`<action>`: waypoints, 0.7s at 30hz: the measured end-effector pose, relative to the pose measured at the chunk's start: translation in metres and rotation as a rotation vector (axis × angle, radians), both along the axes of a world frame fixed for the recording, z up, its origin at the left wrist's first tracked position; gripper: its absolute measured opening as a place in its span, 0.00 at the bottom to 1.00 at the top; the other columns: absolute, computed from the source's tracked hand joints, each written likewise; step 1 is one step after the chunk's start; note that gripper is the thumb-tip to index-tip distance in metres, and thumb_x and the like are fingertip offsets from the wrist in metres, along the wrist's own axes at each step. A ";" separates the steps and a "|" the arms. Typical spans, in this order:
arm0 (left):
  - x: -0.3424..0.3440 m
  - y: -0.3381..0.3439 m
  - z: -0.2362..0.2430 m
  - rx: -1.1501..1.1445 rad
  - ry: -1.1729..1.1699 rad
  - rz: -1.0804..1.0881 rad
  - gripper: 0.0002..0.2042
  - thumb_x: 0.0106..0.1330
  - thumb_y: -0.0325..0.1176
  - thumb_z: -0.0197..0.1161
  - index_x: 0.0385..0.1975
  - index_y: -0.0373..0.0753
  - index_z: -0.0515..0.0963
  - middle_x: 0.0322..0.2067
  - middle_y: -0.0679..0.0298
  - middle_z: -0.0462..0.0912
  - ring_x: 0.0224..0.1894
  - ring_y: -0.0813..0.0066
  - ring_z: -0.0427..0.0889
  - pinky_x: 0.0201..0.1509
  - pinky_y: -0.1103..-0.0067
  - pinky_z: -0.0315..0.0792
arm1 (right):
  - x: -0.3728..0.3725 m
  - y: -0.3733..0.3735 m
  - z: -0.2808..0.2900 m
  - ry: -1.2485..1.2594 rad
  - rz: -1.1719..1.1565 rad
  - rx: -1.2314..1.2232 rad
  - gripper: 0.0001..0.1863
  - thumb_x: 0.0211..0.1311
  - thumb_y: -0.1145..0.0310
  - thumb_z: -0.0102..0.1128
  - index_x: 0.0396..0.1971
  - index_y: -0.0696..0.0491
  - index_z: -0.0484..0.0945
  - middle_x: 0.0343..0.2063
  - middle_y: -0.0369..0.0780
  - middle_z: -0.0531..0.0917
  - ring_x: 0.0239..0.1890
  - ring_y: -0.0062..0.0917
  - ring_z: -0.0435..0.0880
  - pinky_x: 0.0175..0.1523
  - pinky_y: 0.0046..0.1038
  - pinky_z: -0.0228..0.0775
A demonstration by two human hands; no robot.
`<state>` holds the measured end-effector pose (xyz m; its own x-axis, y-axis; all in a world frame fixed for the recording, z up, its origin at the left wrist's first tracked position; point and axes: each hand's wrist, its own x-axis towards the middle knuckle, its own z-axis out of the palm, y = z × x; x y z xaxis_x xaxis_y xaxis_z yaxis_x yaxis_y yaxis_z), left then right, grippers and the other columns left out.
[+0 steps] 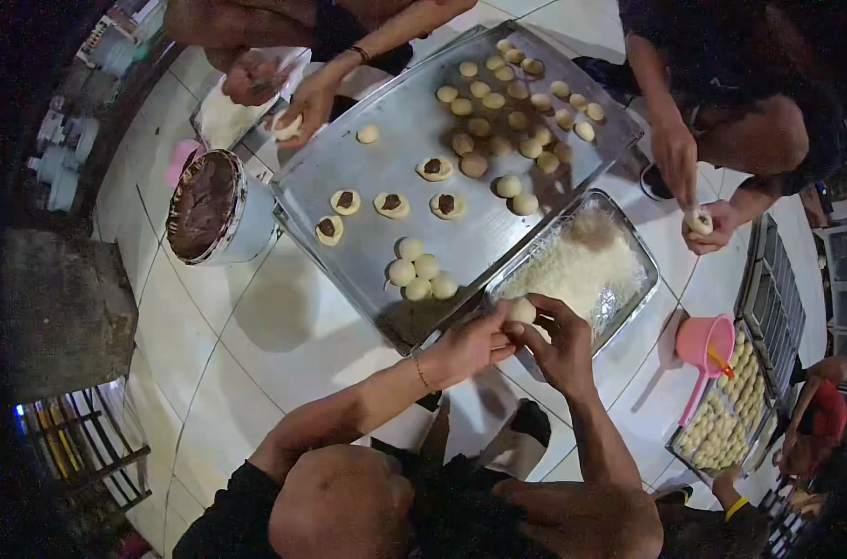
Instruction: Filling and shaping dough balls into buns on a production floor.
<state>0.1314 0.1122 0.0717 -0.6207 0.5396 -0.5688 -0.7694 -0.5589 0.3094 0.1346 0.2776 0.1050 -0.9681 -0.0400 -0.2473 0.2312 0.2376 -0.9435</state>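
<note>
Both of my hands work on one pale dough ball (519, 310), just above the near corner of a shallow tray of white crumbs (573, 275). My left hand (465, 347) pinches it from the left side. My right hand (560, 347) has its thumb and fingers closed on the other side. Ahead lies a large metal tray (321, 182). A cluster of smooth dough balls (421, 270) rests at its near end. Beyond them are flattened dough rounds (392, 205) topped with dark brown filling, and many more balls cover the far part.
A bucket of dark filling (204, 207) stands left of the large tray. Across from me, one person's hand (309, 104) holds dough; another person's hands (692, 222) hold a piece at right. A pink dipper (705, 341) sits by a tray of shaped pieces (722, 426).
</note>
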 end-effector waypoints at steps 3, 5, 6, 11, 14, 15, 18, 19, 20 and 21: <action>-0.027 -0.021 0.012 -0.225 0.287 -0.357 0.20 0.71 0.46 0.56 0.49 0.34 0.74 0.47 0.57 0.78 0.36 0.72 0.81 0.46 0.78 0.78 | -0.010 0.023 -0.014 -0.134 -0.052 -0.234 0.14 0.60 0.76 0.64 0.44 0.63 0.77 0.36 0.42 0.81 0.36 0.25 0.80 0.46 0.24 0.75; -0.057 -0.040 0.001 -0.814 0.910 -0.585 0.14 0.71 0.37 0.55 0.50 0.37 0.79 0.39 0.63 0.84 0.31 0.74 0.81 0.38 0.80 0.75 | -0.017 0.040 -0.020 -0.279 -0.101 -0.462 0.15 0.61 0.74 0.65 0.45 0.63 0.76 0.36 0.43 0.81 0.37 0.26 0.80 0.47 0.25 0.75; -0.069 -0.045 0.013 -1.194 0.954 -0.367 0.13 0.67 0.35 0.58 0.45 0.35 0.82 0.34 0.66 0.85 0.29 0.77 0.79 0.35 0.80 0.73 | -0.022 0.046 -0.025 -0.288 -0.105 -0.459 0.15 0.61 0.74 0.65 0.45 0.63 0.76 0.36 0.43 0.81 0.37 0.26 0.80 0.47 0.25 0.75; -0.151 -0.094 -0.068 -1.880 1.120 -0.288 0.14 0.56 0.24 0.56 0.41 0.37 0.83 0.32 0.60 0.84 0.30 0.62 0.79 0.39 0.73 0.74 | -0.066 0.050 -0.027 -0.247 -0.005 -0.353 0.17 0.63 0.70 0.64 0.48 0.63 0.75 0.37 0.43 0.81 0.39 0.26 0.80 0.47 0.25 0.75; -0.173 -0.081 -0.066 -1.950 1.029 -0.753 0.12 0.59 0.26 0.56 0.42 0.37 0.82 0.39 0.58 0.84 0.36 0.62 0.81 0.42 0.75 0.75 | -0.109 0.030 -0.042 -0.211 0.138 -0.312 0.17 0.63 0.69 0.63 0.47 0.63 0.75 0.37 0.42 0.81 0.38 0.25 0.79 0.46 0.24 0.74; -0.177 -0.077 -0.068 -1.957 1.004 -0.913 0.12 0.60 0.26 0.56 0.42 0.37 0.81 0.42 0.58 0.84 0.39 0.63 0.82 0.44 0.75 0.75 | -0.121 0.020 -0.053 -0.173 0.220 -0.323 0.16 0.63 0.69 0.62 0.47 0.62 0.76 0.36 0.41 0.81 0.38 0.23 0.79 0.44 0.23 0.74; -0.174 -0.077 -0.075 -1.518 1.064 -0.341 0.12 0.64 0.28 0.56 0.46 0.38 0.79 0.47 0.57 0.81 0.43 0.63 0.81 0.47 0.75 0.75 | -0.143 -0.023 -0.072 -0.150 0.552 0.132 0.11 0.62 0.71 0.56 0.42 0.59 0.80 0.30 0.41 0.83 0.31 0.24 0.77 0.39 0.26 0.71; -0.171 -0.078 -0.074 -1.283 1.053 -0.068 0.13 0.66 0.29 0.56 0.48 0.39 0.77 0.50 0.57 0.80 0.46 0.63 0.81 0.49 0.75 0.75 | -0.142 -0.041 -0.096 0.044 0.679 0.282 0.12 0.62 0.69 0.56 0.42 0.58 0.80 0.29 0.42 0.83 0.29 0.28 0.77 0.39 0.29 0.71; -0.168 -0.077 -0.072 -1.039 1.022 0.191 0.13 0.67 0.30 0.55 0.50 0.40 0.76 0.52 0.57 0.79 0.48 0.64 0.81 0.51 0.75 0.75 | -0.139 -0.057 -0.118 0.242 0.801 0.431 0.14 0.61 0.67 0.55 0.43 0.56 0.81 0.29 0.42 0.83 0.28 0.31 0.77 0.38 0.32 0.71; -0.164 -0.077 -0.070 -1.040 1.017 0.187 0.13 0.67 0.30 0.55 0.50 0.40 0.76 0.52 0.57 0.79 0.48 0.64 0.81 0.51 0.75 0.75 | -0.133 -0.072 -0.116 0.219 0.763 0.358 0.11 0.60 0.65 0.57 0.38 0.56 0.79 0.30 0.45 0.83 0.30 0.41 0.78 0.38 0.37 0.71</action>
